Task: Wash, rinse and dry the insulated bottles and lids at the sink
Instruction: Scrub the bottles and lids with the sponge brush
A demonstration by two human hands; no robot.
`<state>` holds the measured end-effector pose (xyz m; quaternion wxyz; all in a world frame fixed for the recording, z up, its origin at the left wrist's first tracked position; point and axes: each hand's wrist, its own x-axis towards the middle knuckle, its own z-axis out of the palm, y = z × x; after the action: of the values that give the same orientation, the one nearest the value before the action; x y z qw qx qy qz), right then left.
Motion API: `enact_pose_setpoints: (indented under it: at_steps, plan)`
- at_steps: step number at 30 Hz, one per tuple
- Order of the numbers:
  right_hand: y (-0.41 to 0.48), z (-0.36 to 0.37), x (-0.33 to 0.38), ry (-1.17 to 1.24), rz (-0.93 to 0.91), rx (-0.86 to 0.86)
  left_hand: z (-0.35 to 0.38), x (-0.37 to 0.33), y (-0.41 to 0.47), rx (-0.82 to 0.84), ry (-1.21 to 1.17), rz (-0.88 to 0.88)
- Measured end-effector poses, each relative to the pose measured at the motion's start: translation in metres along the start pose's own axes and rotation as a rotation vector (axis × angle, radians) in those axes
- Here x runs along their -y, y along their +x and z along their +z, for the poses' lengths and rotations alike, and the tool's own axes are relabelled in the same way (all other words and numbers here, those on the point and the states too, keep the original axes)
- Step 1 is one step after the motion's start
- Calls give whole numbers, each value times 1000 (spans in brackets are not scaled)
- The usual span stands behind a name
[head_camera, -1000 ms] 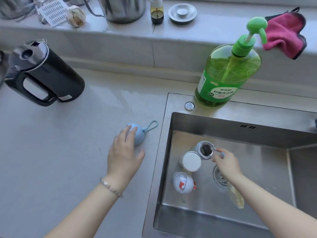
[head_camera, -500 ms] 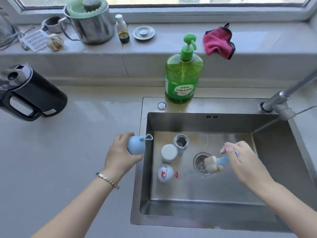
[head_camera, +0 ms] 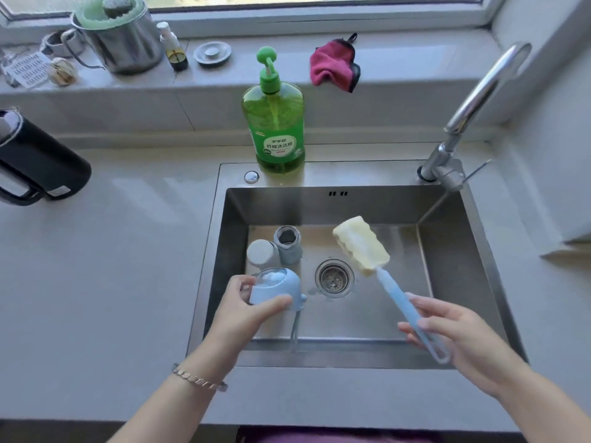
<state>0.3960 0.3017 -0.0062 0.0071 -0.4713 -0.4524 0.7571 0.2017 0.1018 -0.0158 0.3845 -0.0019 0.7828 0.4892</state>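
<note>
L hand (head_camera: 236, 311) grips blue lid (head_camera: 278, 287) mid-frame, over sink (head_camera: 319, 206) left edge. R hand (head_camera: 463, 340) holds sponge brush (head_camera: 361, 244) handle, lower right. 2 bottles (head_camera: 287, 244) stand upper-left in basin. Soap bottle (head_camera: 275, 123) label: Chinese txt (unreadable).

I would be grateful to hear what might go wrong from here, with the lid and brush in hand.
1. The right hand pinches the brush near the handle's far end, so the sponge head may wobble or slip out.
2. The left hand grips the lid above the sink; if dropped, it might knock over the open bottle and the white-topped bottle standing close by.
</note>
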Motion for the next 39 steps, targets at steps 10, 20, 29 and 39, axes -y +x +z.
enact_pose_setpoints:
  at_steps: [10,20,29,39]
  plan:
    - [-31,-14,8,-693,-386,59,57,-18,-23,69,-209,48]
    - [-21,-8,20,-857,-575,53,59,-42,-39,74,65,323]
    - [-23,1,24,-673,-503,32,52,-54,-33,86,55,416]
    - [-16,-3,21,-745,-450,36,50,-48,-37,136,28,409]
